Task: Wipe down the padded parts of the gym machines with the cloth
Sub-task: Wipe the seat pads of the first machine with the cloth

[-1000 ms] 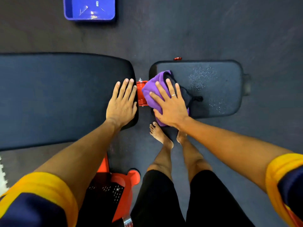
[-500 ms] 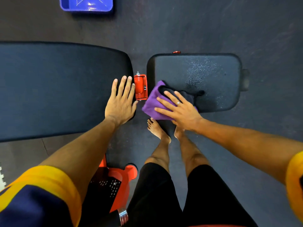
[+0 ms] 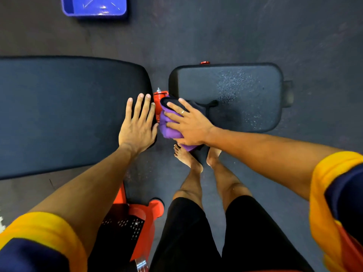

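A red frame (image 3: 145,211) stands at 7 o'clock on the dark rubber floor (image 3: 255,32). The left hand (image 3: 137,124) lies flat, grasping nothing, on the back pad (image 3: 68,114) at 9 o'clock. The right hand (image 3: 188,124), fingers spread, presses the purple cloth (image 3: 169,128) onto the near corner of the speckled seat pad (image 3: 245,91), with a blue tray (image 3: 94,6) beyond at 11 o'clock.

I have one view only, from the head. It looks almost straight down, close above a long back pad (image 3: 68,114) at frame left, a seat pad (image 3: 235,85) at right, bare feet (image 3: 187,157) below centre.
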The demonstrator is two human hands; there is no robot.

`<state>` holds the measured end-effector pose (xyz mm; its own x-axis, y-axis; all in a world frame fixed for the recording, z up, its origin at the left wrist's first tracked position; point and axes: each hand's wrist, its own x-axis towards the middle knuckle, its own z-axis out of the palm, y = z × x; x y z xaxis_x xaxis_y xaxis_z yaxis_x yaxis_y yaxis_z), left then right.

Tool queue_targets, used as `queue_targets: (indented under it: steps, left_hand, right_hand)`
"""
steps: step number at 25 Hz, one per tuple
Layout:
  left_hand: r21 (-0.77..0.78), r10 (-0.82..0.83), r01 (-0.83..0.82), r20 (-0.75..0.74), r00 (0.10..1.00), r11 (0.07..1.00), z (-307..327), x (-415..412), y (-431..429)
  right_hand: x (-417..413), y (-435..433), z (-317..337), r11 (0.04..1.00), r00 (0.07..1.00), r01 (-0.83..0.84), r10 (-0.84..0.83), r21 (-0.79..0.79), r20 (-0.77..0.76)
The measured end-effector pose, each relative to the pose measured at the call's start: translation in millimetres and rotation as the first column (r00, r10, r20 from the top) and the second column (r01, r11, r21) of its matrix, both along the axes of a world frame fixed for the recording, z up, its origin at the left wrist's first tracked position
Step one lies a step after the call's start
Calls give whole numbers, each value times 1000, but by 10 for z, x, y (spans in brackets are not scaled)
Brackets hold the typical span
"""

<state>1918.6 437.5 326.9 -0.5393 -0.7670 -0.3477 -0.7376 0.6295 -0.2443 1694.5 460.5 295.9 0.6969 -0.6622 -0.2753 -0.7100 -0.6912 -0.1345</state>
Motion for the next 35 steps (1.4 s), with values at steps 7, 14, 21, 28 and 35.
queue_targets:
  steps: [7, 14, 21, 28, 35]
  left_hand:
    - [-15, -11, 11, 13, 1000, 1000, 0, 27, 4]
    - [17, -9, 9, 12, 1000, 1000, 22, 6, -17]
    - [117, 138, -112, -237, 962, 987, -28, -469, -11]
    - [366, 518, -376, -470, 715, 851, -197, -1001, -334]
    - [381, 573, -429, -552, 605, 819, -341, -1494, -444]
  right_hand:
    - [-887, 435, 123, 898, 893, 439, -434, -24, 122]
    - [-359, -22, -98, 983, 973, 184, -180, -14, 146]
    - [-891, 119, 90, 769, 766, 637, -623, -56, 158]
    - [-874, -229, -62, 962, 960, 269, -262, -55, 100]
    - [-1387, -136, 123, 748, 751, 660, -656, -71, 77]
